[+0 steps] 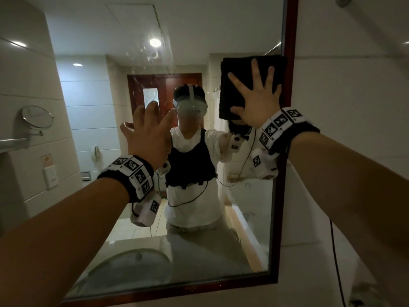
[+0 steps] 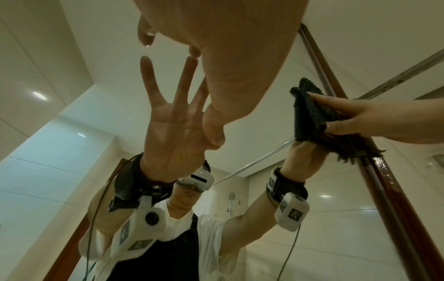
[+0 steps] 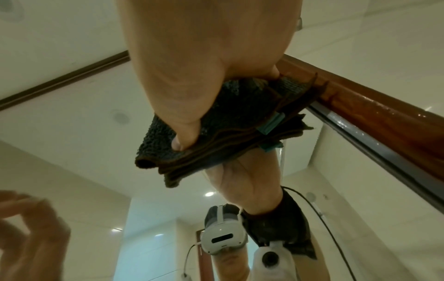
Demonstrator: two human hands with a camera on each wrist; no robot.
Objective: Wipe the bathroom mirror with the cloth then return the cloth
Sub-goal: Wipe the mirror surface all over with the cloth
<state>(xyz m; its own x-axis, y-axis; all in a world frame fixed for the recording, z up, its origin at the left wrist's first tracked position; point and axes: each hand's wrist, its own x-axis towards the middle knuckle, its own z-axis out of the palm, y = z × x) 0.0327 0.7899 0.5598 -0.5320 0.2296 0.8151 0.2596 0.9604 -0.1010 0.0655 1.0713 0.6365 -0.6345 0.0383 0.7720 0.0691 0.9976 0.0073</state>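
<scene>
The mirror [image 1: 93,103] hangs in a dark red wooden frame [image 1: 290,41]. My right hand [image 1: 259,103] presses a folded dark cloth [image 1: 241,69] flat on the glass, right beside the frame's right side and high up. Its fingers are spread straight over the cloth. The right wrist view shows the cloth [image 3: 228,123] as several folded layers under my palm and thumb. My left hand [image 1: 148,134] is open at mid-height left of the cloth, its fingertips and thumb touching the glass [image 2: 194,55]. It holds nothing. Water drops [image 1: 146,54] spot the glass higher up.
A round shaving mirror [image 1: 37,117] and a shelf edge [image 1: 13,142] stick out from the tiled wall at left. A basin [image 1: 132,262] is reflected low in the glass. White tiled wall lies right of the frame. A cable [image 1: 334,251] hangs from my right forearm.
</scene>
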